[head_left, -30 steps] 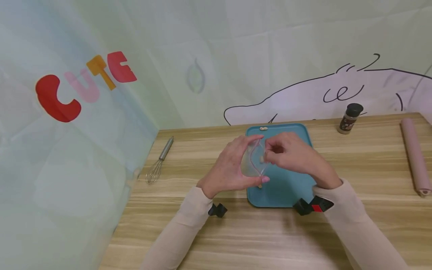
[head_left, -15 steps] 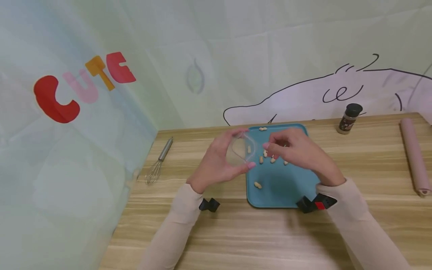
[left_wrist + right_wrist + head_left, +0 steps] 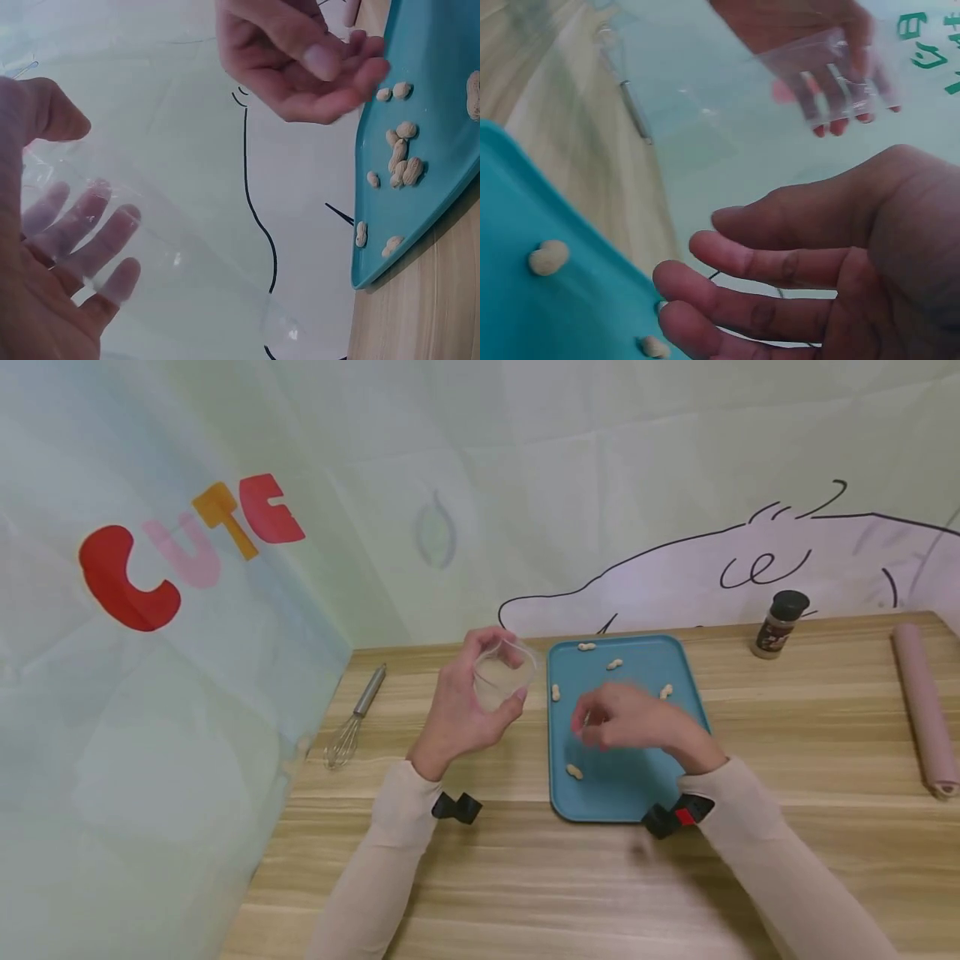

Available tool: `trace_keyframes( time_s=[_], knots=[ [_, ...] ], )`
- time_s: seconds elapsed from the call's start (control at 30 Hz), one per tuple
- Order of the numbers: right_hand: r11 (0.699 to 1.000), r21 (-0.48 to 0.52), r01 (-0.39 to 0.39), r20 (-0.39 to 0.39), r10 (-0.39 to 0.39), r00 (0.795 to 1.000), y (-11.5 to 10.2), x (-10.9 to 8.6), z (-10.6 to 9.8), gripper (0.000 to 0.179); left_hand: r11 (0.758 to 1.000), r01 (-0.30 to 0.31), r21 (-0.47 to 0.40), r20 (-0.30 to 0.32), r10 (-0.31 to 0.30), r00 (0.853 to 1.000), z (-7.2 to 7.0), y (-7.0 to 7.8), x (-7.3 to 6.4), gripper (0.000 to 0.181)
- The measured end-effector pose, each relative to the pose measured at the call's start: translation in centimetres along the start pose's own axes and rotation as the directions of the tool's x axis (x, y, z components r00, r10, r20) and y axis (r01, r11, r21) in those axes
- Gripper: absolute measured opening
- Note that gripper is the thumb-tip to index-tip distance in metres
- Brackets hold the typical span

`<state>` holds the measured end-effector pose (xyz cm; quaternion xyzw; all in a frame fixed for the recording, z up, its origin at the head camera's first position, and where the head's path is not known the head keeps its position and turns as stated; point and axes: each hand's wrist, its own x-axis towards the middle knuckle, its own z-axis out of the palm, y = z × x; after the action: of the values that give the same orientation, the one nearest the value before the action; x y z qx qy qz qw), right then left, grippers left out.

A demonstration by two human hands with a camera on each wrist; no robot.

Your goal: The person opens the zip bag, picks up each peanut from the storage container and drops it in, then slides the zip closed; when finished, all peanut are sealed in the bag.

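My left hand (image 3: 450, 710) holds a clear plastic bag (image 3: 497, 683) over the table, left of the blue tray (image 3: 600, 802). Thumb and fingers spread the bag's mouth; in the left wrist view the film lies across the fingers. Above the tray hovers my right hand (image 3: 637, 718), blurred in the head view. Its fingers (image 3: 742, 292) are loosely bent in the right wrist view, with nothing visible between them. Unshelled peanuts (image 3: 573, 772) lie scattered on the tray. Several more sit in a cluster of peanuts (image 3: 399, 161) that the right hand hides in the head view.
A whisk (image 3: 356, 717) lies at the left on the wooden table (image 3: 525, 893). Toward the back right stands a seasoning bottle (image 3: 777, 627) with a black cap. A pink roll (image 3: 924, 710) lies along the right side. Printed cloth hangs behind and to the left.
My left hand has moved left with the bag, off the tray. My right hand moved slightly right, then came back left and lower over the tray. The bag's opening now faces more upward.
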<state>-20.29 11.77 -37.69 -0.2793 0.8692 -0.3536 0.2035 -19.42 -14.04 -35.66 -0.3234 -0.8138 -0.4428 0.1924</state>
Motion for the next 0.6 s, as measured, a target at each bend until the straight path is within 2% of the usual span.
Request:
trace_keyframes(
  time_s=[0.17,0.4,0.6],
  knots=[
    [0.998,-0.064,-0.006,0.055,0.009,0.998,0.3,0.6,1.0,0.01,1.0,0.008,0.009,-0.008,-0.008,1.0,0.0,0.2,0.0,0.059],
    [0.994,-0.105,-0.03,0.123,0.043,0.992,0.7,1.2,1.9,0.006,0.997,0.019,0.077,0.004,-0.019,1.0,0.2,0.4,0.0,0.069],
    [0.992,-0.116,-0.054,0.126,0.069,0.99,0.9,1.7,2.6,0.006,0.997,0.016,0.075,0.02,-0.018,1.0,0.3,0.4,0.0,0.059]
  ],
)
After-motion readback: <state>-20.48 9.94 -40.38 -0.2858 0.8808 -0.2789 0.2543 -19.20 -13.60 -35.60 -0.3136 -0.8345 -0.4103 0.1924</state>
